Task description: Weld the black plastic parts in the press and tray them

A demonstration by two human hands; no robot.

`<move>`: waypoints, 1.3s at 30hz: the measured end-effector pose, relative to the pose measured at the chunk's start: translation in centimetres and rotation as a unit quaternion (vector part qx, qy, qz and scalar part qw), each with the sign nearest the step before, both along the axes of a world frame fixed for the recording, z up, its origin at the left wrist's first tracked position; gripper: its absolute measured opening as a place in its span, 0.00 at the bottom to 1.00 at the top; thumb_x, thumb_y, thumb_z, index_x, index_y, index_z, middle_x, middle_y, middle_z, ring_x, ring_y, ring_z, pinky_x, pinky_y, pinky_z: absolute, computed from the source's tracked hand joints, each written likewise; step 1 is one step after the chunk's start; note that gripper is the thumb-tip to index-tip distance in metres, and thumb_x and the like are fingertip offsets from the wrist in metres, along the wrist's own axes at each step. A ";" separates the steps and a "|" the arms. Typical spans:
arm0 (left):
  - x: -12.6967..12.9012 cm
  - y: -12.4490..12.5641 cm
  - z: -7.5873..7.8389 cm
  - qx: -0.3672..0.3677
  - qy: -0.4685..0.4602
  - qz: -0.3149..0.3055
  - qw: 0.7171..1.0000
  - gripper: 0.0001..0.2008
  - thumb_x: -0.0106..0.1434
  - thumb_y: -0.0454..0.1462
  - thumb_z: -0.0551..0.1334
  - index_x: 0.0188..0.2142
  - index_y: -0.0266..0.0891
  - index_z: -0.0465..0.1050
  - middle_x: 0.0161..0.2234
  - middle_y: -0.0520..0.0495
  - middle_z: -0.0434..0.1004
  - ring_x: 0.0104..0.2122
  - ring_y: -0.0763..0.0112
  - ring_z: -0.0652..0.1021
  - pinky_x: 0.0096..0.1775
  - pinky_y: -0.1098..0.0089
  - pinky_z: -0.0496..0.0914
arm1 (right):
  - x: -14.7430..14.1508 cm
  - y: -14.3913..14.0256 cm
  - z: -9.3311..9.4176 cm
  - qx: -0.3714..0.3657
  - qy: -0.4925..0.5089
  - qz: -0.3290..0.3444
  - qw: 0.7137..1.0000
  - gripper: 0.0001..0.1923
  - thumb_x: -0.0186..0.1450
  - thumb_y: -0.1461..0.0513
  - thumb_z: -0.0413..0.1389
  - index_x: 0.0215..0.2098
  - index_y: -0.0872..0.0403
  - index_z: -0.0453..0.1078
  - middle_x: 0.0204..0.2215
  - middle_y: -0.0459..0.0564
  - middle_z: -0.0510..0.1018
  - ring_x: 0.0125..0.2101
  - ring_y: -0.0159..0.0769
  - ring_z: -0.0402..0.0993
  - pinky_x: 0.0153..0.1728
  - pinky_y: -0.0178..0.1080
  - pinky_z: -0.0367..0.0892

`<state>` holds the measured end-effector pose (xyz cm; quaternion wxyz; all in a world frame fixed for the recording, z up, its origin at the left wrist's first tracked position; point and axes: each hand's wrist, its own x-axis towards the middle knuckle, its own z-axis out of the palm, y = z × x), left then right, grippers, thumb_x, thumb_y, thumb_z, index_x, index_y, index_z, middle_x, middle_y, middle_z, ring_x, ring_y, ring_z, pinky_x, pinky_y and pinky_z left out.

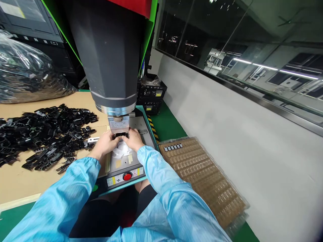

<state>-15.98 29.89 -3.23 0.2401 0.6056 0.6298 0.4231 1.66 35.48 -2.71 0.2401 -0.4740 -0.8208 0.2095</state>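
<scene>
- Two bare hands work in my head view, the left hand (106, 145) and the right hand (133, 139) reaching in from blue sleeves (158, 168) and meeting over the middle of the machine base (140, 123).
- One small black piece (122, 134) sits there, between the two hands, well in from the base's front edge; I see it directly under the metal block (118, 125) that ends the dark machine head (107, 57).
- The fingers of both hands curl in at the piece, thumbs nearly meeting; I cannot tell whether they pinch it or only steady it.
- Nearer the base's front edge I see a white fixture (121, 150) just below the thumbs, and on the edge itself a red button (127, 176).
- Left of the base, a loose pile of black parts (50, 134) spreads over the tan tabletop (17, 181); a clear plastic bag (27, 72) of dark items lies along the tabletop's far edge, at the left.
- Right of the base I have a clear moulded tray (199, 178), set at a slant, with a short row of small parts (173, 147) at its far-left corner.
- Black bins (152, 92) stand stacked beyond the base's far-right corner.
</scene>
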 end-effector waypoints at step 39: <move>8.3 -18.5 -2.1 -0.075 -0.551 0.043 0.830 0.25 0.55 0.47 0.83 0.46 0.42 0.79 0.40 0.47 0.85 0.34 0.70 0.83 0.38 0.71 0.81 | 5.9 -19.1 -2.1 -0.225 0.476 0.018 0.850 0.19 0.71 0.56 0.64 0.58 0.50 0.71 0.51 0.54 0.84 0.48 0.41 0.84 0.52 0.45 0.80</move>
